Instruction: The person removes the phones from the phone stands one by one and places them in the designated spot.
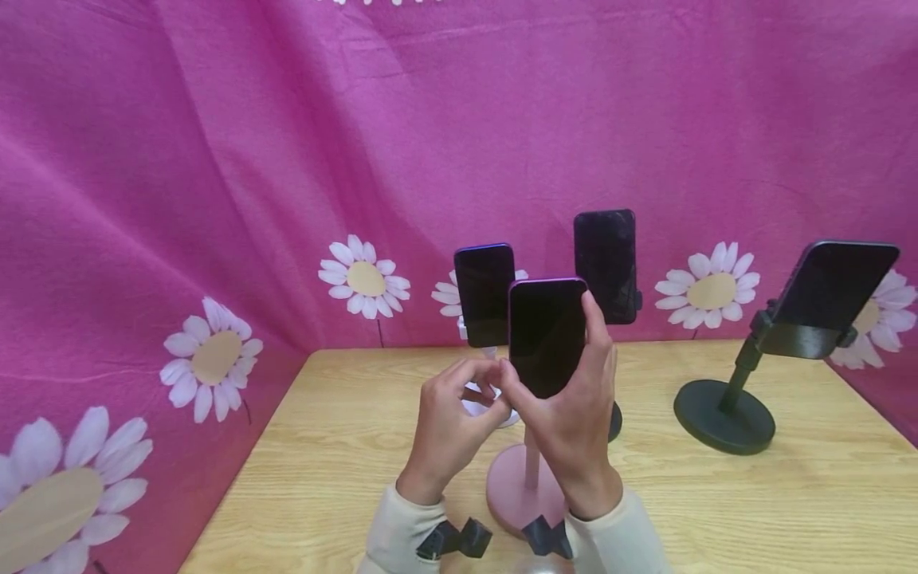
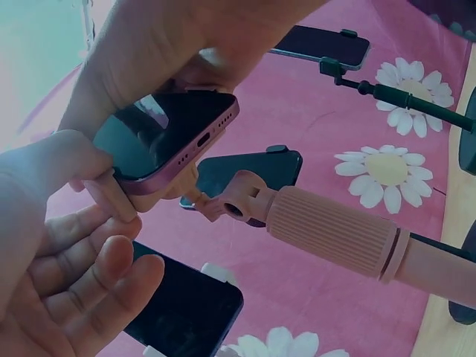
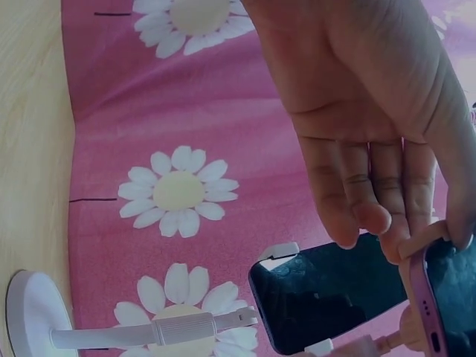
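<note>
A purple-edged phone (image 1: 547, 335) with a dark screen sits in the clamp of a pink phone stand (image 1: 518, 488). My right hand (image 1: 582, 418) grips this phone, fingers along its right edge and thumb across its lower left corner. At that same corner, my left hand (image 1: 450, 414) pinches the pink clamp arm (image 3: 425, 238) between thumb and index finger. Its other fingers are loosely bent in the left wrist view. Pink ribbed pole (image 2: 331, 232) and hinge show below the phone there. Part of the clamp behind the phone is hidden.
Behind stand a phone (image 1: 484, 291) on a white stand (image 3: 33, 312) and another phone (image 1: 606, 259) in a dark holder. To the right, a black stand (image 1: 724, 416) holds a tilted phone (image 1: 832, 291). A pink daisy-print cloth (image 1: 430, 143) hangs around the wooden table (image 1: 323, 446).
</note>
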### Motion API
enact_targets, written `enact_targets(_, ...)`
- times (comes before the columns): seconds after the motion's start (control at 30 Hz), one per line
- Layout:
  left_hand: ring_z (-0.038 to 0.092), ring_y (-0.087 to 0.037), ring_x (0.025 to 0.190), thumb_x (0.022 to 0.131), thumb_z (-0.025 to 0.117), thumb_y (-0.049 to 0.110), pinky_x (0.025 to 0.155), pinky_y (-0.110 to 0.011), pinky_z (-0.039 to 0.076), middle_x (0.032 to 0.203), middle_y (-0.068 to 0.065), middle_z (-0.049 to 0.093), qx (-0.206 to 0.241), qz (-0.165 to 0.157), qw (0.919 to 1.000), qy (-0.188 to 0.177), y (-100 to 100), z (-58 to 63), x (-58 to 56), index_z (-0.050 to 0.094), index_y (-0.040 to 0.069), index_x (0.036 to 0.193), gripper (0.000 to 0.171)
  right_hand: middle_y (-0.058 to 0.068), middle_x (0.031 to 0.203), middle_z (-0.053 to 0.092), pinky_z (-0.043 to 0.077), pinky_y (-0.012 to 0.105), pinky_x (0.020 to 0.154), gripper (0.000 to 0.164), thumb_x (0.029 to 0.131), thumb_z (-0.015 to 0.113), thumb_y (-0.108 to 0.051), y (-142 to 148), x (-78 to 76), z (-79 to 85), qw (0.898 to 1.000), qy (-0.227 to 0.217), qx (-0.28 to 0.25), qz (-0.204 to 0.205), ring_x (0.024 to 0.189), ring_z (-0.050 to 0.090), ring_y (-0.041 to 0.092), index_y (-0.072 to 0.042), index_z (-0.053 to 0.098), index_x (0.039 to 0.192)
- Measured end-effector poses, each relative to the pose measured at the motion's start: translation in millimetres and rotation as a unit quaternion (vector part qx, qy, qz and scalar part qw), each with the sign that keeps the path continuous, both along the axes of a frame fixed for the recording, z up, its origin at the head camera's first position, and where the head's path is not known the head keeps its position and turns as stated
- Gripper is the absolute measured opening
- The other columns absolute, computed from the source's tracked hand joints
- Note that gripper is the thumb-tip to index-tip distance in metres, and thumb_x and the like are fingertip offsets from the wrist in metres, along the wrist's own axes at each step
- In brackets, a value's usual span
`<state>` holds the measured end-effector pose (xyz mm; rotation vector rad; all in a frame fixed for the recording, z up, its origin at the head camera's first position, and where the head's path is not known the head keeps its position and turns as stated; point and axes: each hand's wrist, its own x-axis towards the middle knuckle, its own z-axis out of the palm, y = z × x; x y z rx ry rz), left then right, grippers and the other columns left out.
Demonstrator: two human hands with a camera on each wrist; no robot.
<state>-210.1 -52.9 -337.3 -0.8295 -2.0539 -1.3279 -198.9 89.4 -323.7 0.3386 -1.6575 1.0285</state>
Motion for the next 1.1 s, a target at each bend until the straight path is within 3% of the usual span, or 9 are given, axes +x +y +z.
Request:
enact_targets(0.2,0.058,-0.008,0.066,0.076,0.078,0.007,0.057,-0.021,0.052,0.080,0.002,0.065,-0.017,0.024,0.9992,0.028,-4.5,1.9,1.0,0.070,0.009,0.098,0.023,0.012,0.143,0.046,0.046,0.050,0.094,0.093,0.068,0.079,-0.025,-1.1,0.7,0.0,1.000,0.007,0.006,-0.001,0.120,0.048,0.028,-0.004,0.032,0.146)
enact_targets(0.6,0.057,-0.009,0.068,0.078,0.078,0.008,0.057,-0.022,0.052,0.081,0.000,0.065,-0.022,0.019,0.9994,0.017,-8.7,3.9,0.8,0.069,0.007,0.097,0.021,0.014,0.143,0.045,0.047,0.051,0.095,0.094,0.068,0.079,-0.023,1.5,1.7,0.5,1.000,0.001,0.011,0.004,0.125,0.047,0.027,-0.004,0.031,0.146)
enact_targets(0.8,0.057,-0.008,0.067,0.078,0.078,0.008,0.062,-0.024,0.055,0.082,0.002,0.065,-0.023,0.020,0.9995,0.011,-8.9,4.8,1.3,0.070,0.007,0.098,0.021,0.011,0.144,0.045,0.048,0.052,0.093,0.098,0.066,0.081,-0.022,7.9,6.5,3.6,0.999,-0.035,0.026,0.020,0.123,0.048,0.025,-0.009,0.030,0.149)
enact_targets(1.03,0.056,-0.009,0.067,0.080,0.077,0.010,0.064,-0.024,0.055,0.083,0.002,0.064,-0.015,0.018,0.9997,0.006,-7.1,3.1,1.0,0.069,0.007,0.097,0.019,0.011,0.114,0.059,0.053,0.038,0.066,0.101,0.066,0.085,-0.019,17.6,22.8,14.8,0.992,-0.108,0.037,0.045,0.088,0.059,0.019,-0.019,0.031,0.151)
enact_targets(1.1,0.056,-0.009,0.067,0.080,0.077,0.010,0.063,-0.024,0.055,0.083,0.002,0.064,-0.015,0.018,0.9997,0.003,-6.5,3.0,1.3,0.068,0.007,0.097,0.019,0.010,0.111,0.060,0.053,0.038,0.063,0.100,0.067,0.085,-0.019,19.3,27.3,17.8,0.990,-0.124,0.039,0.048,0.086,0.059,0.018,-0.021,0.031,0.151)
